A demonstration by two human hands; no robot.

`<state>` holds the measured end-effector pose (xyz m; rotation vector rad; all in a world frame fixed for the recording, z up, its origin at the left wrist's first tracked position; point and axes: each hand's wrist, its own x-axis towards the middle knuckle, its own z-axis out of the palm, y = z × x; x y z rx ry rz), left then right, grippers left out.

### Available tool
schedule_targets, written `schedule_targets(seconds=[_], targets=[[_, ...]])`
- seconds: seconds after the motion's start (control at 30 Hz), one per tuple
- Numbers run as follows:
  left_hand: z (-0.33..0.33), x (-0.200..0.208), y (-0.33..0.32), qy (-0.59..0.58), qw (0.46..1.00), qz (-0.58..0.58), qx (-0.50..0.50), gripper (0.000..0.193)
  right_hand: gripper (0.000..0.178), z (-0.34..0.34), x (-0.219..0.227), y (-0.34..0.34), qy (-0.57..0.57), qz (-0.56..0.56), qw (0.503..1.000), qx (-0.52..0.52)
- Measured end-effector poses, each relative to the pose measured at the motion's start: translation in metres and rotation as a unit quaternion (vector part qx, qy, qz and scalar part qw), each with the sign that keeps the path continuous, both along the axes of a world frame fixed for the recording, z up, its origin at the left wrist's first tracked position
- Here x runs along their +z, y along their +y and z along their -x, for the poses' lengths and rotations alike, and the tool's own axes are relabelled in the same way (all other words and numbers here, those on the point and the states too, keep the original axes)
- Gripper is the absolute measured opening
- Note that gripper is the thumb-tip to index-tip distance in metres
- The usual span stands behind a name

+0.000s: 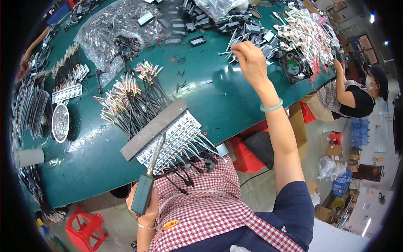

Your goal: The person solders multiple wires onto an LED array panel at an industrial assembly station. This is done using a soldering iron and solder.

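Observation:
My left hand [145, 206] is closed around the green handle of a soldering iron [144, 194], whose long metal shaft points up over a panel of small white circuit boards [174, 145]. Black cables [130, 94] with stripped, coloured wire ends fan out beyond the panel, and a grey metal bar [154, 129] lies across them. Other cable ends with black plugs [187, 178] hang over the table edge onto my apron. Farther right, my right hand [250, 63] reaches over the table with its fingers pinched. Thin pale sticks [225, 53] show at its fingertips, beside a similar pile.
A black cooling fan [295, 65] stands near white-and-red wired parts [306, 33]. Black plastic casings [180, 21] and plastic bags [113, 33] cover the far side. Leftward are an oval dish [60, 123] and a cup [29, 157]. A co-worker [352, 92] works at right; red stools [86, 229] stand below.

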<state>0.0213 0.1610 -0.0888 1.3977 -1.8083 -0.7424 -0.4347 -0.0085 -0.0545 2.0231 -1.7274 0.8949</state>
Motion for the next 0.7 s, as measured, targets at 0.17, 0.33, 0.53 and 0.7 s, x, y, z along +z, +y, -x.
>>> schedule_targets(seconds=[0.17, 0.33, 0.53, 0.7], targets=[[-0.005, -0.004, 0.005, 0.001, 1.0, -0.002, 0.003, 0.025, 0.004, -0.034, 0.018, 0.015, -0.242, 0.002, 0.968, 0.067], [-0.011, -0.008, 0.009, 0.04, 0.999, -0.002, -0.037, 0.02, 0.008, -0.028, -0.003, 0.015, -0.374, -0.104, 0.921, 0.031], [-0.021, -0.023, 0.018, 0.064, 0.996, -0.047, -0.027, 0.031, 0.009, -0.042, -0.026, 0.023, -0.353, -0.141, 0.924, 0.025], [-0.02, -0.026, 0.02, 0.093, 0.993, -0.077, 0.003, 0.034, 0.011, -0.046, -0.034, 0.026, -0.285, -0.188, 0.94, 0.025]])
